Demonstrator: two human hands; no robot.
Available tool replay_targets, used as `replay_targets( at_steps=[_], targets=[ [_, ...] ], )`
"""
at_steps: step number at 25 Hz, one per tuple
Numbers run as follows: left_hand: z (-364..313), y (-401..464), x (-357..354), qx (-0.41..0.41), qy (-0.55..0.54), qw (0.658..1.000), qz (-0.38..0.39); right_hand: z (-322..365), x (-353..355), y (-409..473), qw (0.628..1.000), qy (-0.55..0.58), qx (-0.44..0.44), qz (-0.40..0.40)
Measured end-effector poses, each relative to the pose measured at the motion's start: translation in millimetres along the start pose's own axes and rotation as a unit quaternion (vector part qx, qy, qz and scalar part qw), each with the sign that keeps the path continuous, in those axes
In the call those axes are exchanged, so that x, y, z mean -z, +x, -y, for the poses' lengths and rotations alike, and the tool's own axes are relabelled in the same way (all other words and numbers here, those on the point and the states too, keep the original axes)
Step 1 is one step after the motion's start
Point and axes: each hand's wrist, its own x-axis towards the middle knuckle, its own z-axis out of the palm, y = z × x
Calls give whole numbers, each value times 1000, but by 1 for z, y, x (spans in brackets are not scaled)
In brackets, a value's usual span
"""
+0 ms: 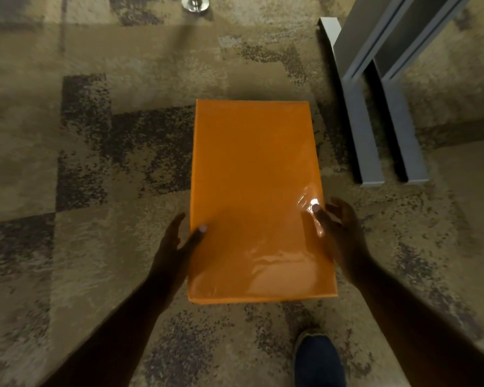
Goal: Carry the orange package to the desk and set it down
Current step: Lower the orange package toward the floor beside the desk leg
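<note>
A flat orange package (254, 196) wrapped in shiny plastic is held level above the carpet, its long side pointing away from me. My left hand (176, 244) grips its near left edge, thumb on top and fingers underneath. My right hand (336, 230) holds the near right edge the same way, thumb pressed on the glossy top. No desk top is in view.
Patterned beige and dark carpet (95, 163) fills the floor. Grey metal furniture legs (375, 129) stand at the upper right. A chrome round base (195, 2) sits at the top edge. My dark blue shoe (317, 358) shows below the package.
</note>
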Motion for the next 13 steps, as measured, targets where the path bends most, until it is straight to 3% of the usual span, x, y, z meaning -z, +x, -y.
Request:
replay_targets(
  at_steps=[5, 10, 13],
  targets=[
    [22, -14, 9, 39, -46, 998, 24, -26, 6, -37, 994, 71, -54, 58],
    [50, -31, 0, -86, -13, 992, 87, -41, 0, -68, 989, 115, -19, 94],
    [60, -35, -11, -68, -17, 995, 67, -44, -11, -78, 986, 150, -25, 67]
  ],
)
